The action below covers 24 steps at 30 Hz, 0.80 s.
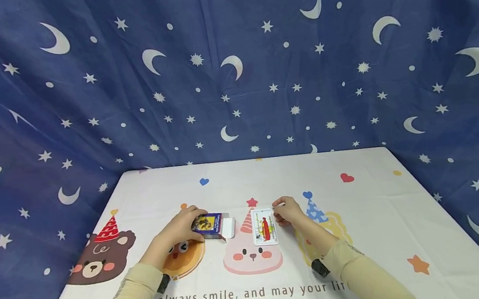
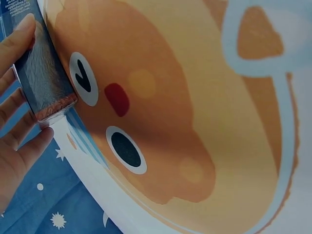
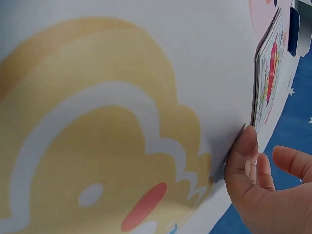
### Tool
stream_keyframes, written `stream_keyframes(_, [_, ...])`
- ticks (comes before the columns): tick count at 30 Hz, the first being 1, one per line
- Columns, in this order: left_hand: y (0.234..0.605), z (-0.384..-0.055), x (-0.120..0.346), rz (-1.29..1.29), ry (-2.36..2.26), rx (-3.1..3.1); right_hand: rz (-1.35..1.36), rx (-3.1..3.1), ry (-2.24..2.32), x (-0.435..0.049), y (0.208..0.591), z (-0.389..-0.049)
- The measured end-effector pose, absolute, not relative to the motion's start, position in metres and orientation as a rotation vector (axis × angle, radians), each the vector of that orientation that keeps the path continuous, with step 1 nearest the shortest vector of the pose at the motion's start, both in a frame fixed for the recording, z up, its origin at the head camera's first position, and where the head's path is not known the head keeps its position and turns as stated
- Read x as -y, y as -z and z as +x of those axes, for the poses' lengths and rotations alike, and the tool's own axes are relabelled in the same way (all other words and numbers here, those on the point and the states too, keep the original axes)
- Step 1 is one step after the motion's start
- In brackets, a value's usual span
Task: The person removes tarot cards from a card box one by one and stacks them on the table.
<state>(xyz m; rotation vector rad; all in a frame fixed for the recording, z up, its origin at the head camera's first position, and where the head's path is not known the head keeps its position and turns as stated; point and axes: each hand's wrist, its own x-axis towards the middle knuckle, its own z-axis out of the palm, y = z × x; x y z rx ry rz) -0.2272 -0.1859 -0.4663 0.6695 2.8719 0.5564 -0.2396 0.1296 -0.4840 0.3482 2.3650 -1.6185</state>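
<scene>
A blue and yellow card box lies toward the table's middle, its white end flap standing open to the right. My left hand grips it from the left, thumb and fingers on opposite sides. In the left wrist view, the box's side shows between the thumb and the fingers. To the right is a small stack of picture cards, face up, the top one showing a figure in red. My right hand is just beside the stack's right edge, fingers loosely bent, with fingertips right at the edge of the cards.
A white tablecloth with printed cartoon animals and lettering covers the table. Behind it and at both sides hangs a dark blue curtain with moons and stars. A black strap piece sits at the left wrist, another at the right.
</scene>
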Motion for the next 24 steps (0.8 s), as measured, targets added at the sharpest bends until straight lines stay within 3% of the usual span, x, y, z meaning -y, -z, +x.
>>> stream_keyframes(13, [0.470,-0.230,0.186,0.625,-0.575,-2.838,0.319,-2.366,1.627,-0.138,0.484,-0.236])
stream_keyframes(24, [0.473,-0.220,0.188,0.671,-0.566,-2.875,0.099,-2.538,1.494,-0.169,0.465,-0.224])
